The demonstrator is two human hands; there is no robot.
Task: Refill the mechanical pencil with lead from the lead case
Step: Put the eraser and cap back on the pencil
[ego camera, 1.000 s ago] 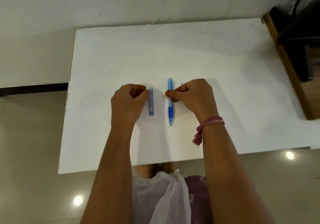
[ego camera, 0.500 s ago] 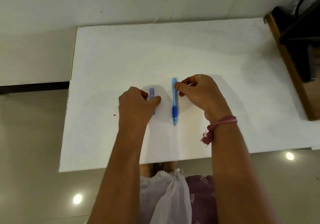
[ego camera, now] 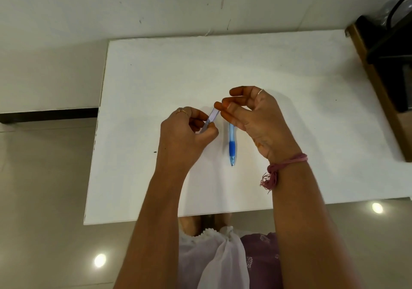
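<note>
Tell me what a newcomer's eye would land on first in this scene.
First, the two hands meeting above the middle of the white table: the left hand holds the lead case tilted, and the right hand brings its fingers to the case's upper end. Just right of the case, the blue mechanical pencil lies on the table, tip toward the person. A pink thread bracelet rings the right wrist.

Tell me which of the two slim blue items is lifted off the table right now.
The lead case: the left hand grips it, tilted, above the white table, with the right hand at its top end. The mechanical pencil lies flat.
</note>
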